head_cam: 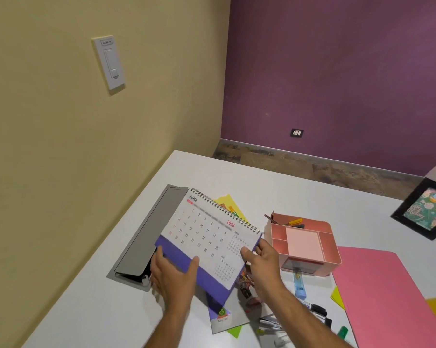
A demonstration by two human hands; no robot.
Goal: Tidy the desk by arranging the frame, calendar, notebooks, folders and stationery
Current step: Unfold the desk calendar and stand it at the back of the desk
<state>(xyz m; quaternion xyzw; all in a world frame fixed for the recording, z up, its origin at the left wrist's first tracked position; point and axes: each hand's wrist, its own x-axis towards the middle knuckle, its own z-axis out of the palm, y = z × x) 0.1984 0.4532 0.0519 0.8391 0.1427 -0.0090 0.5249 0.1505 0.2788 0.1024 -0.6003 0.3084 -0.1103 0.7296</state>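
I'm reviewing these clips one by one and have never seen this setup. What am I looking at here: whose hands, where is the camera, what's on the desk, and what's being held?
There is no machine here. A person wears a wide-angle camera on the head, so this single picture looks forward and down at their own bare arms. The left hand and right hand together hold a spiral-bound desk calendar, open at June 2026, lifted above the white desk.

On the desk lie a grey cable hatch with its lid up, a pink desk organiser with pens in it, a pink folder, a booklet under the calendar, and loose markers near the right forearm. A black picture frame shows at the right edge; what supports it is out of view. The desk stands in a corner with yellow and purple walls.
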